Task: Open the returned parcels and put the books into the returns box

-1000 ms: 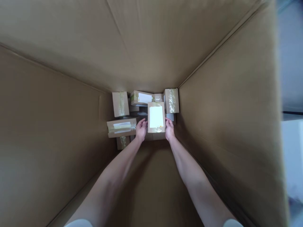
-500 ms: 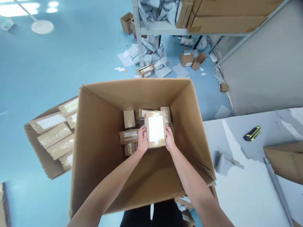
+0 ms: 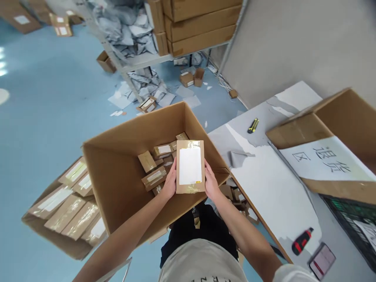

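Between my two hands is a small taped cardboard box [image 3: 190,166] with a white label on its upper face. My left hand [image 3: 170,180] grips its left side, and my right hand [image 3: 210,181] presses on its right side. The box is over the right part of a large open carton [image 3: 117,203]. Inside that carton lie several smaller taped boxes, among them a labelled box [image 3: 154,178] and a plain box [image 3: 147,161] left of my hands. The held box partly hides others.
Left stands another carton of taped boxes [image 3: 66,217]. A table [image 3: 273,188] on the right bears a yellow-black cutter [image 3: 253,125], a red-black cutter [image 3: 302,241], a phone [image 3: 322,261] and an open carton with a handwritten sign [image 3: 331,160]. A shelf [image 3: 147,59] with grey parcels stands behind.
The held box has come up out of the large carton, closer to me, still between both hands. My view has turned to the right, bringing more of the table into sight.
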{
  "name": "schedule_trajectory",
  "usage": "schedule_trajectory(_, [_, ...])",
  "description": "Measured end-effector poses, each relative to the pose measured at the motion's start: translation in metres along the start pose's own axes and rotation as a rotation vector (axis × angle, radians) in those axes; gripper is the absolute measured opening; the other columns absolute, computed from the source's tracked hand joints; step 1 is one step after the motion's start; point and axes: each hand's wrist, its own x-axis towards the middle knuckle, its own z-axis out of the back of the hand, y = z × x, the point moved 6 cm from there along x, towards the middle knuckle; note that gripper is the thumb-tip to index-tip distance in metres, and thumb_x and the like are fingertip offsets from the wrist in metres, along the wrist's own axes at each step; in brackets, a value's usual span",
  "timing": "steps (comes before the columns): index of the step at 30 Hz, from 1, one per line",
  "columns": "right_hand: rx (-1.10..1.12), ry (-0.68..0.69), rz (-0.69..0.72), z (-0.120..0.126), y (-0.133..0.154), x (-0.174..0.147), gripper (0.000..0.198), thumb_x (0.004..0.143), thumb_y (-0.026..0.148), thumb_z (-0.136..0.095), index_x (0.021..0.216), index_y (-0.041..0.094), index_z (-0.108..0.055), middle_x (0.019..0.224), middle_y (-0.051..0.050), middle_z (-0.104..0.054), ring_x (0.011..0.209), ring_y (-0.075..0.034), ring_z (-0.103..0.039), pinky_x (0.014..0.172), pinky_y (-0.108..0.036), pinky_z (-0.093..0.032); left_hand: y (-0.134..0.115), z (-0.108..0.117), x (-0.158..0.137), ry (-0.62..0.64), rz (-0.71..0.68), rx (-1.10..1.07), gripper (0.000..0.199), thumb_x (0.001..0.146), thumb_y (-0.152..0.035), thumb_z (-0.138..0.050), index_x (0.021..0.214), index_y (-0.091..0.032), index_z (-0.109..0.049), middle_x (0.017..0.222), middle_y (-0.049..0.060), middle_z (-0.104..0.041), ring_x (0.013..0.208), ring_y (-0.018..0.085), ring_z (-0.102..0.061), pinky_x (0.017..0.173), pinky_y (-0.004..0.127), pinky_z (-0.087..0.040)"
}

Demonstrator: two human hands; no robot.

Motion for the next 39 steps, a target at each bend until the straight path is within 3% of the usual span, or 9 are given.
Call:
schedule_trajectory(6, [0.027,-0.211,0.143,0.08,0.045,-0.034,0.055,0.085,0.055,-0.054,0.136,0.034,-0.052,0.146,0.006,-0.046,0.138,-0.022,-0.04,0.114,-0.042,-0.035,-0.02,-0.092,0.016,0.25,-0.026,0.1,0.069,0.09,-0.062,-0.041,0.15,-0.029,-0.029,0.156,-0.001,-0.03,0.146,0.025,-0.021,0.121,0.039,-0.021])
schedule_trajectory(11, [0.141,-0.374,0.207,0.169,0.071,-0.069,0.059,0.084,0.055,-0.056,0.139,0.032,-0.05,0.146,0.004,-0.047,0.138,-0.023,-0.04,0.115,-0.044,-0.034,-0.011,-0.194,0.023,0.47,0.021,0.178,0.076,0.086,-0.066,-0.045,0.15,-0.026,-0.031,0.156,0.002,-0.032,0.146,0.028,-0.021,0.12,0.041,-0.022])
schedule_trajectory(14, [0.2,-0.44,0.227,0.226,0.076,-0.092,0.062,0.085,0.056,-0.055,0.142,0.032,-0.045,0.149,0.003,-0.043,0.138,-0.023,-0.041,0.115,-0.044,-0.034,0.003,-0.261,0.021,0.609,0.065,0.23,0.079,0.085,-0.067,-0.046,0.15,-0.026,-0.029,0.157,0.003,-0.03,0.146,0.028,-0.02,0.119,0.042,-0.023])
schedule_trajectory(19, [0.252,-0.62,0.292,0.324,0.068,-0.122,0.061,0.085,0.055,-0.054,0.14,0.03,-0.048,0.15,0.002,-0.042,0.14,-0.022,-0.038,0.116,-0.043,-0.032,0.039,-0.363,0.014,0.739,0.1,0.278,0.078,0.086,-0.063,-0.049,0.151,-0.025,-0.029,0.158,0.002,-0.025,0.146,0.027,-0.02,0.12,0.04,-0.023])
schedule_trajectory(24, [0.335,-0.737,0.295,0.404,0.043,-0.143,0.063,0.085,0.055,-0.053,0.142,0.03,-0.045,0.151,0.001,-0.041,0.139,-0.022,-0.039,0.114,-0.043,-0.034,0.087,-0.445,0.0,0.891,0.201,0.297,0.073,0.089,-0.056,-0.048,0.151,-0.024,-0.027,0.158,0.004,-0.025,0.146,0.027,-0.022,0.119,0.041,-0.025])
schedule_trajectory(27, [0.364,-0.778,0.286,0.437,0.025,-0.155,0.065,0.084,0.055,-0.054,0.143,0.029,-0.044,0.151,0.0,-0.041,0.138,-0.022,-0.04,0.114,-0.044,-0.034,0.117,-0.474,-0.008,0.946,0.258,0.332,0.072,0.089,-0.055,-0.048,0.151,-0.026,-0.027,0.158,0.005,-0.026,0.145,0.029,-0.026,0.118,0.046,-0.027])
schedule_trajectory(31, [0.378,-0.806,0.288,0.464,0.004,-0.166,0.065,0.083,0.057,-0.055,0.142,0.029,-0.045,0.15,-0.001,-0.043,0.137,-0.023,-0.042,0.114,-0.044,-0.034,0.15,-0.494,-0.012,0.995,0.333,0.427,0.072,0.088,-0.052,-0.049,0.151,-0.026,-0.026,0.155,0.008,-0.032,0.141,0.031,-0.034,0.114,0.051,-0.03])
schedule_trajectory(39, [0.406,-0.83,0.271,0.479,-0.009,-0.16,0.071,0.081,0.061,-0.056,0.141,0.026,-0.046,0.15,-0.004,-0.043,0.136,-0.023,-0.042,0.113,-0.044,-0.034,0.171,-0.503,-0.002,1.076,0.349,0.566,0.065,0.089,-0.041,-0.046,0.15,-0.029,-0.025,0.151,0.009,-0.039,0.138,0.028,-0.039,0.111,0.052,-0.034])
